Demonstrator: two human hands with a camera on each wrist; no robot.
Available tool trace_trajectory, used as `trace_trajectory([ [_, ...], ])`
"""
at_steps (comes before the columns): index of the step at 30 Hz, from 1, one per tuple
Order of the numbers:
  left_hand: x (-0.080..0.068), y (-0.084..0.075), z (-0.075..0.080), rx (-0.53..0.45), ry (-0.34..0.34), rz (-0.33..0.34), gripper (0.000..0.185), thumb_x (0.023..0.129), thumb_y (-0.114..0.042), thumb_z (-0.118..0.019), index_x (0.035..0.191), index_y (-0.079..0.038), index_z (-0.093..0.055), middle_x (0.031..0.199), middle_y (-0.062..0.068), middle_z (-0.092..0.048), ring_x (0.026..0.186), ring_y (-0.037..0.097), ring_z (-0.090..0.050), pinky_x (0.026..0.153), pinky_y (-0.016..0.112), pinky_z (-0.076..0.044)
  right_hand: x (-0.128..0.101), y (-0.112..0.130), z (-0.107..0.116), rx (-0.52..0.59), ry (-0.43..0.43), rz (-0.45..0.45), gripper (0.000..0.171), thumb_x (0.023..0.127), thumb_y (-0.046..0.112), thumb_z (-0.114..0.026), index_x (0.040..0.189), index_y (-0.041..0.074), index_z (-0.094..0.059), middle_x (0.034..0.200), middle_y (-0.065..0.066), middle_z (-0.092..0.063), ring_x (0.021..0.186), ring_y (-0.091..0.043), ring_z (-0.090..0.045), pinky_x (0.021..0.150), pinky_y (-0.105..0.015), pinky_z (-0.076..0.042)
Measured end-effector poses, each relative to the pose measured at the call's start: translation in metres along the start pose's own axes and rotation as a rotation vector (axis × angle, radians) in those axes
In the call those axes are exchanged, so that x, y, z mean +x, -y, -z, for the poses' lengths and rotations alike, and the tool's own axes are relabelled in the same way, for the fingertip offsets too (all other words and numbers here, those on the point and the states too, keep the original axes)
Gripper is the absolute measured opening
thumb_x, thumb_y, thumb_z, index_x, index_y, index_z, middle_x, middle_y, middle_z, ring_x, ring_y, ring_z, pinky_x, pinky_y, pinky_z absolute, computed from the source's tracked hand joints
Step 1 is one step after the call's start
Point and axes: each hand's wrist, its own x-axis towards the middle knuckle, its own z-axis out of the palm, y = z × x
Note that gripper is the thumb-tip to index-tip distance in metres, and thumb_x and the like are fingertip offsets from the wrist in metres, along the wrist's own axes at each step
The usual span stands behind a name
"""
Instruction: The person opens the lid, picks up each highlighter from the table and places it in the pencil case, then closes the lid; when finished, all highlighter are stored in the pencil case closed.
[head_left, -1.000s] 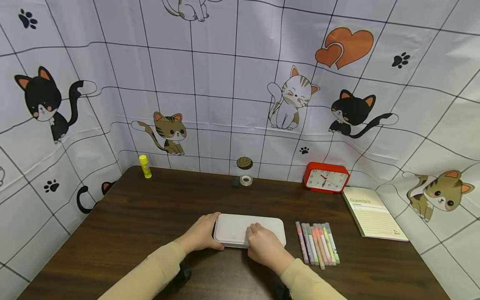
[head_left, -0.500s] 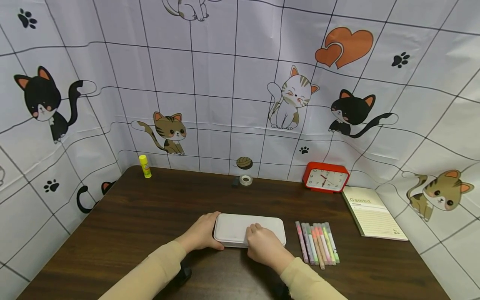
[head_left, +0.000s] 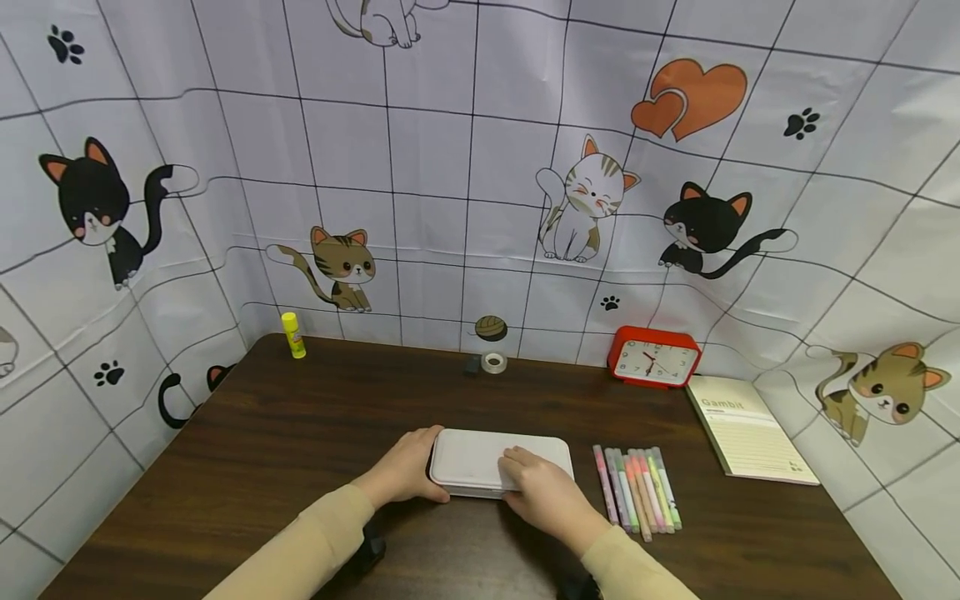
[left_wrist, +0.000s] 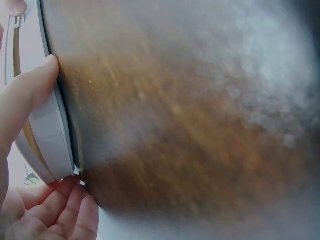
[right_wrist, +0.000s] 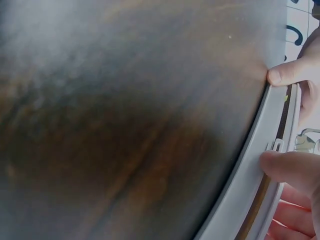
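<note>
Right hand (head_left: 551,500) slid slightly right on case (head_left: 480,458), thumb at front latch, lid cracked | left hand (head_left: 405,471) clamps left end, steadying | pens (head_left: 637,487) right of hands | clock (head_left: 654,358) beyond

A dark wooden table (head_left: 300,433) carries a white case (head_left: 480,460), markers (head_left: 637,487), notebook (head_left: 746,429), clock (head_left: 654,358), tape (head_left: 493,362), and glue stick (head_left: 292,334).

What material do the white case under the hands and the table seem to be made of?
White case: probably matte plastic; smooth, even white, with rounded corners and a small moulded clasp on its front edge. Table: wood or a wood-look laminate; dark brown grain streaks with a slight sheen. The pictures cannot settle which.
</note>
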Motion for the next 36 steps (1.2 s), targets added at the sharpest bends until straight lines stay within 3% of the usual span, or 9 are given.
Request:
trace_trajectory([
  [13,0.001,0.000,0.000,0.009,0.008,-0.006,0.099,0.061,-0.031,-0.090,0.138,0.006,-0.039,0.135,0.023,-0.047,0.124,0.040,-0.044,0.102,0.049,-0.036,-0.009,-0.011,0.008,0.059,-0.021,-0.018,0.032,0.074,0.019,-0.081,0.101,0.007,-0.068,0.107,-0.009,-0.068,0.104,-0.022,-0.064,0.084,-0.036,-0.052],
  [23,0.000,0.002,0.000,-0.009,0.008,0.005,0.101,0.061,-0.031,-0.090,0.139,0.006,-0.038,0.137,0.022,-0.046,0.125,0.039,-0.043,0.103,0.049,-0.036,-0.023,-0.021,0.012,0.082,-0.019,-0.080,0.033,0.072,0.015,-0.082,0.100,0.004,-0.070,0.105,-0.009,-0.069,0.099,-0.023,-0.065,0.083,-0.037,-0.052],
  [36,0.001,0.002,0.000,-0.012,0.008,0.013,0.101,0.061,-0.032,-0.090,0.139,0.005,-0.038,0.138,0.022,-0.045,0.127,0.040,-0.041,0.103,0.050,-0.035,-0.035,-0.031,0.014,0.073,-0.100,-0.040,0.028,0.068,0.010,-0.083,0.093,0.002,-0.071,0.098,-0.009,-0.070,0.093,-0.022,-0.066,0.082,-0.037,-0.052],
])
